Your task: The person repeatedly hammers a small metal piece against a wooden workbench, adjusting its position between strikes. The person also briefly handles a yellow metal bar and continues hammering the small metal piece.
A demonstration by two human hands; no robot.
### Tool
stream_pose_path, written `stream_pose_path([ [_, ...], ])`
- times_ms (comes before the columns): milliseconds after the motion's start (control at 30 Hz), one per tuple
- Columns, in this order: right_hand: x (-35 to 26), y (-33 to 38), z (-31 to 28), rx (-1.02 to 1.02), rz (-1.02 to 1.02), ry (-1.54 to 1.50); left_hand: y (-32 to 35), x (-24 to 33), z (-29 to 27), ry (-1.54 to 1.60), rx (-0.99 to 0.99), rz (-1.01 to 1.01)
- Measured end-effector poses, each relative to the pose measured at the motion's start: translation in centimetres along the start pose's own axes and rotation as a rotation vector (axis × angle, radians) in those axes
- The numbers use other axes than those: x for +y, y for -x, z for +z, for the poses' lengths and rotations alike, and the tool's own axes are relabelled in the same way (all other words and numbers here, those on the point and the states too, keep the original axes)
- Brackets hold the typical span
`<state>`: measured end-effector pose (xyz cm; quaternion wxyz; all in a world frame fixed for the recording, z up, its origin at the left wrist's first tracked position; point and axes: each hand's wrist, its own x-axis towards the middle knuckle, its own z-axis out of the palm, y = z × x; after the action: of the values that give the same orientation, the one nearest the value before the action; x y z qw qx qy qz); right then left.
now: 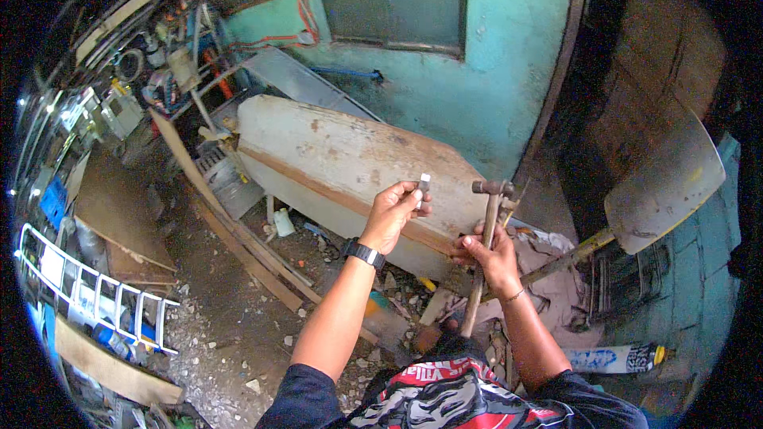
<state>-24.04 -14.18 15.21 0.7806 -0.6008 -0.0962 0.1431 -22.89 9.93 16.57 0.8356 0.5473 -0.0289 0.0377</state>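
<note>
My left hand (396, 213) is raised above a long worn wooden board (342, 147). Its fingers pinch a small piece (425, 183), white at the top and greyish below, whose kind I cannot make out. A dark watch (365, 253) is strapped around that wrist. To the right, my right hand (493, 258) is closed around the wooden handle of a hammer (494, 188). The hammer stands nearly upright, metal head at the top, handle end down towards my body. Behind its head shows a thin pointed thing, partly hidden.
A shovel (664, 187) leans at the right, its shaft slanting towards my right forearm. A teal wall (501, 71) with a window rises behind the board. Long curved planks (246, 250) and rubble lie on the left floor, near a white ladder-like rack (99, 290).
</note>
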Motion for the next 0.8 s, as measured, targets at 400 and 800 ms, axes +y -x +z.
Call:
stream_pose_path([
  [400, 1.2, -8.0, -7.3, 0.049, 0.033, 0.238, -15.8, -15.5, -2.7, -0.158, 0.327, 0.029],
  [800, 0.6, -23.3, -9.5, -0.212, 0.119, 0.681, -21.9, -22.7, -2.5, -0.036, 0.824, -0.064],
])
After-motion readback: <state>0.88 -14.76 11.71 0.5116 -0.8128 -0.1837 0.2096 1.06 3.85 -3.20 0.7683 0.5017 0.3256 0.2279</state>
